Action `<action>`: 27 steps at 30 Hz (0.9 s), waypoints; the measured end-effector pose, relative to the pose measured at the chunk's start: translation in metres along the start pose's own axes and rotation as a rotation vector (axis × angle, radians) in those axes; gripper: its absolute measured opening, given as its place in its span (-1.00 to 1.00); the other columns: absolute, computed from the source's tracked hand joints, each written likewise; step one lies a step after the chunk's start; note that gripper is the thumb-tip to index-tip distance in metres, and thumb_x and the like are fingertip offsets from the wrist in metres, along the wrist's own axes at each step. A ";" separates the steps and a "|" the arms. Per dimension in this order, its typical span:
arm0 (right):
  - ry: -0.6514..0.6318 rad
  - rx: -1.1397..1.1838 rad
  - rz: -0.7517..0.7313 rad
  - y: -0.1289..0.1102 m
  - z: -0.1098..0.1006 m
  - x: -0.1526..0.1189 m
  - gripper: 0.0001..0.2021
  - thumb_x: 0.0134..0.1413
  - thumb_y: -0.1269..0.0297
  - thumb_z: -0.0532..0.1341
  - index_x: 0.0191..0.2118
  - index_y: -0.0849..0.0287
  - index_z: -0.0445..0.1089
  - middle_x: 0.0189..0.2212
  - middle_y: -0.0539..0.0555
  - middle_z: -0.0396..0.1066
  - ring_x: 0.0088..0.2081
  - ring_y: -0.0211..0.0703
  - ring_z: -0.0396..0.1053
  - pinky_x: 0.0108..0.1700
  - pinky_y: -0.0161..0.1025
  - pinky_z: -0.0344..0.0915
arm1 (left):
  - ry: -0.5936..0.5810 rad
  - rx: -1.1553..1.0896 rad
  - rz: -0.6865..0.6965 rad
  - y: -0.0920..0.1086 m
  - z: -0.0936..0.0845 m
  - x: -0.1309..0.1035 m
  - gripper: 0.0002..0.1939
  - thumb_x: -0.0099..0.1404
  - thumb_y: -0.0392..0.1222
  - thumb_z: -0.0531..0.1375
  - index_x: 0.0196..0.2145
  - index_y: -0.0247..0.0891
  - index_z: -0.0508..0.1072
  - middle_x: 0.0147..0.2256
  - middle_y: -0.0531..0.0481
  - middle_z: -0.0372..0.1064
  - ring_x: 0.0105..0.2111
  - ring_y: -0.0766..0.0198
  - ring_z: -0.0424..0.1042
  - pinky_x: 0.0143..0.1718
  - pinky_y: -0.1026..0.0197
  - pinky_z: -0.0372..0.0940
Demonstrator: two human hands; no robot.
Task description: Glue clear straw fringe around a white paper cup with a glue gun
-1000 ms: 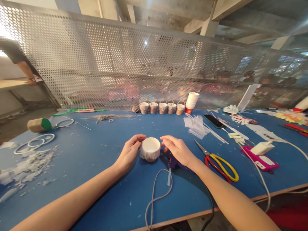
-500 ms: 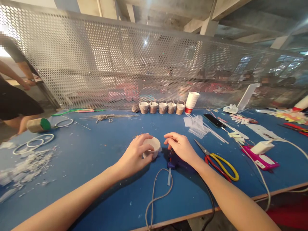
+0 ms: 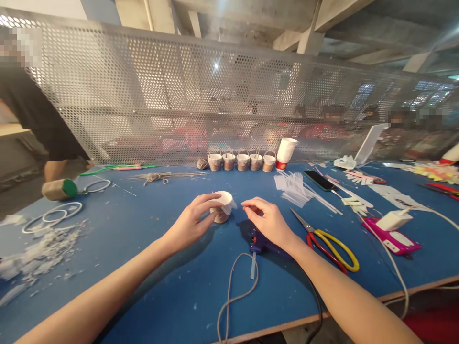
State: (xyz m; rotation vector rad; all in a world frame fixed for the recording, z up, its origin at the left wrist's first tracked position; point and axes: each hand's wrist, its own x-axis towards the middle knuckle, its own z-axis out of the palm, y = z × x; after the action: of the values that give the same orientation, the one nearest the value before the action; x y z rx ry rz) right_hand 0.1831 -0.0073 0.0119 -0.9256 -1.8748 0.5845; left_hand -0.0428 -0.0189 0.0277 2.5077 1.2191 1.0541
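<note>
Your left hand (image 3: pixel 190 217) pinches the cup (image 3: pixel 223 216) at its left side, mid-scene, apparently to steady it. Your right hand (image 3: pixel 267 219) curls beside it, grip indeterminate; glue gun (image 3: pixel 265 244) lies near, presumably for reach.

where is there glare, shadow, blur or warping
Head view: a glare spot shows at the perforated screen; head view: the forearms look stretched, likely lens warp; head view: shadows lie on the blue table near the left hand and right hand; head view: everything behind the screen is hazy, the scissors look sharp, the person at far left is pixelated over the head.
</note>
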 end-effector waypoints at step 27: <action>-0.335 -0.319 -0.429 0.012 0.017 0.043 -0.90 0.15 0.37 0.22 -0.26 0.06 0.49 -0.27 0.01 0.54 -0.31 -0.13 0.31 -0.18 -0.14 0.23 | 0.114 -0.003 -0.005 -0.010 0.015 -0.004 -0.87 0.26 -0.29 0.09 -0.25 -0.23 0.41 -0.38 -0.01 0.39 -0.34 0.25 0.39 -0.30 0.19 0.37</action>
State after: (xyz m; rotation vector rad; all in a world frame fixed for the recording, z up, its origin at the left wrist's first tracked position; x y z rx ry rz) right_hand 0.1600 0.0339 0.0184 -0.6115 -2.4312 0.1862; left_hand -0.0411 -0.0130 0.0107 2.4712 1.2511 1.2113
